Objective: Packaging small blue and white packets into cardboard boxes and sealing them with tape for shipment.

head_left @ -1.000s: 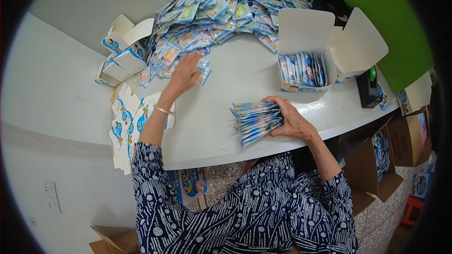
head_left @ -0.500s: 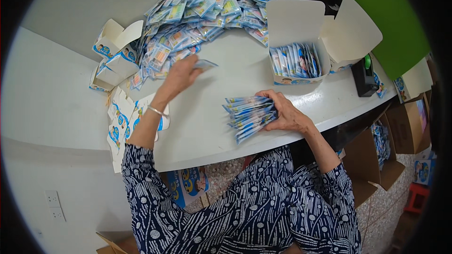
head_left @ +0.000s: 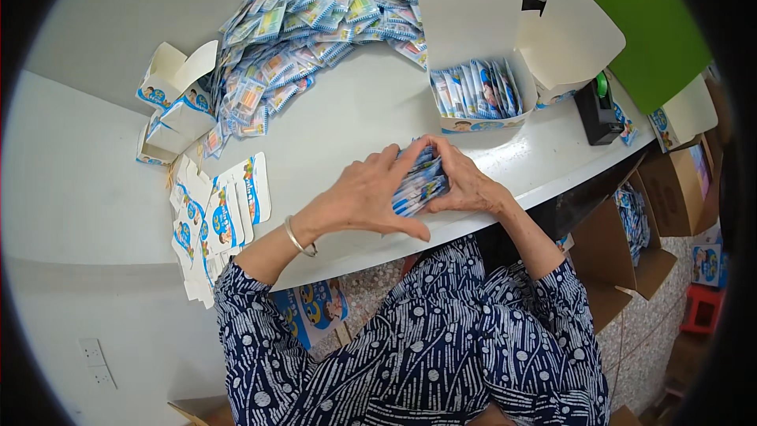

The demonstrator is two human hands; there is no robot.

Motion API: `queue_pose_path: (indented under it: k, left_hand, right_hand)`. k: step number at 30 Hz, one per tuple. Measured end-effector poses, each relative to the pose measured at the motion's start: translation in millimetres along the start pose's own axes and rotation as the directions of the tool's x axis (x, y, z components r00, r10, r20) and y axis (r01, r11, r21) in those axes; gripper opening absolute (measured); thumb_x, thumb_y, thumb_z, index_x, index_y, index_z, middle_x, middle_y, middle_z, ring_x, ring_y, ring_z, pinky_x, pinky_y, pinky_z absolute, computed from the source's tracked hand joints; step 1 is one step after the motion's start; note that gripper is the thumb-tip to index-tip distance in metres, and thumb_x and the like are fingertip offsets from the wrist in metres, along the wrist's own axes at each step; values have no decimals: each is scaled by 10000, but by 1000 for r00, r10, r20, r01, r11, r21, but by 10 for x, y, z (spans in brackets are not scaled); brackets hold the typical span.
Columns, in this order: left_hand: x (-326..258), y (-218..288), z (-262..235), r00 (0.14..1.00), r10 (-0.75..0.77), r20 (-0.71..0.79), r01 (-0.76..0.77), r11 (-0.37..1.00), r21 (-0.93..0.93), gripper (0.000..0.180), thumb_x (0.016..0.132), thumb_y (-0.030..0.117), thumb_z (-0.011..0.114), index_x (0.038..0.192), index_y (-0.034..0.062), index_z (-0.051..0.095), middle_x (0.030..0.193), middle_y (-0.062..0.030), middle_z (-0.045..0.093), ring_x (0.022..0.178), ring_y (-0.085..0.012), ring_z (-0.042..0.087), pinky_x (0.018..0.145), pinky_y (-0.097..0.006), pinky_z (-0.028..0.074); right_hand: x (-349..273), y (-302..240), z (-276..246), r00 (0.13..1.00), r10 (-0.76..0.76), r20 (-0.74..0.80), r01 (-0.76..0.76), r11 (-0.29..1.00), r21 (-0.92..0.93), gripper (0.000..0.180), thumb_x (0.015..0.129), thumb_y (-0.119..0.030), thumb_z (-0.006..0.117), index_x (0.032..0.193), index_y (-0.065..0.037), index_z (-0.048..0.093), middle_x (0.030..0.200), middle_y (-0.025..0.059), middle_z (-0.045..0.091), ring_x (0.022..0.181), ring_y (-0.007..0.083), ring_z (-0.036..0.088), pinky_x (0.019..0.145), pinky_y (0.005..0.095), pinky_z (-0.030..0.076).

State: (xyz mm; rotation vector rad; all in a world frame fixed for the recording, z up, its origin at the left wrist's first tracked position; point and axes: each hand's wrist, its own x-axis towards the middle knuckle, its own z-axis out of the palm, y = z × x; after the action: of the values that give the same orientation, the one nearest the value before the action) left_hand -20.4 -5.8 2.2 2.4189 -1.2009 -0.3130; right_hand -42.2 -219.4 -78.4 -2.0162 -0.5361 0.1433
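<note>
Both hands meet around a stack of small blue-and-white plastic packets (head_left: 420,188) standing on edge near the table's front edge. My right hand (head_left: 469,185) is closed on the stack's right side. My left hand (head_left: 367,193), with a bracelet at the wrist, cups the left side, fingers along the far side and thumb along the near side. Behind them, an opened white carton (head_left: 482,124) holds a row of similar packets. A large heap of packets (head_left: 315,24) covers the back of the table. The stack's ends are partly hidden by my fingers.
Flattened printed cartons (head_left: 225,217) lie at the table's left, with folded open boxes (head_left: 181,122) behind them. Another open box (head_left: 579,47) and a black tape dispenser (head_left: 598,114) stand at the right. Brown cardboard boxes (head_left: 603,268) and a red stool (head_left: 702,308) are below.
My left hand has come from the heap, where it held a packet, to the stack's left side. The fanned stack is now squeezed closer together. The view has shifted slightly.
</note>
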Motion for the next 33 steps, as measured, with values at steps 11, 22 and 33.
queue_pose_path:
  k: [11, 22, 33]
  left_hand:
    - [-43, -91, 156, 988, -148, 32, 140, 972, 191, 959, 652, 334, 753, 1459, 169, 263, 1080, -181, 517, 924, -368, 588, 727, -476, 510]
    - [505, 334, -500, 902, -216, -373, -30, 831, -555, 974, 651, 309, 829, 1389, 10, 268, 1183, -177, 587, 1063, -251, 606, 955, -348, 458]
    - [1334, 172, -136, 944, -245, -223, 241, 969, -48, 1027, 598, 483, 752, 1425, 68, 306, 1224, -273, 528, 1113, -436, 548, 949, -445, 447]
  right_hand:
    - [-308, -415, -437, 861, -285, -422, 154, 936, -317, 624, 754, -250, 775, 1257, -5, 499, 1208, 195, 556, 1067, 305, 566, 904, 366, 459]
    - [-189, 37, -855, 600, -24, -800, -275, 933, -234, 243, 864, -172, 619, 738, 33, 586, 598, 143, 598, 529, 208, 583, 516, 339, 448]
    - [-116, -313, -369, 746, 63, -663, -206, 968, -140, 259, 818, -173, 640, 695, 31, 539, 553, 126, 568, 499, 217, 576, 514, 346, 460]
